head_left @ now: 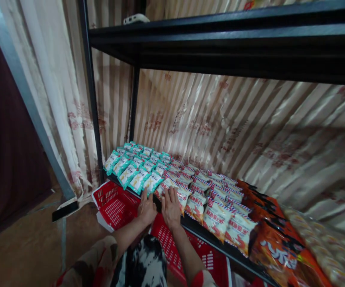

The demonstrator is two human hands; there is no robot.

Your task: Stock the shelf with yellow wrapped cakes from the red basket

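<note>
i have two hands, and five teal bags (pixel 129 175) sit in the front row on the low black shelf (pixel 202 232). next to them, on the right, are the white and red bags (pixel 217 217); four of these show in front, to the right of my right hand (pixel 171 207). more of both kinds are packed behind, too close for me to count. below the shelf i see two red baskets (pixel 118 205) with lots of little holes. the teal bags are puffy, with shiny teal ends, a white middle, dark writing and a small yellow picture. the white and red bags have red and blue stripes on top, red words and an orange-red picture. my left hand (pixel 147 209) is at the shelf edge by the teal bags, its fingers loosely bent and a bit apart. my right hand has its fingers spread over a white and red bag, not clamped on it. i cannot tell how hard i press. far right are some orange bags (pixel 280 239), too bunched to count.
</note>
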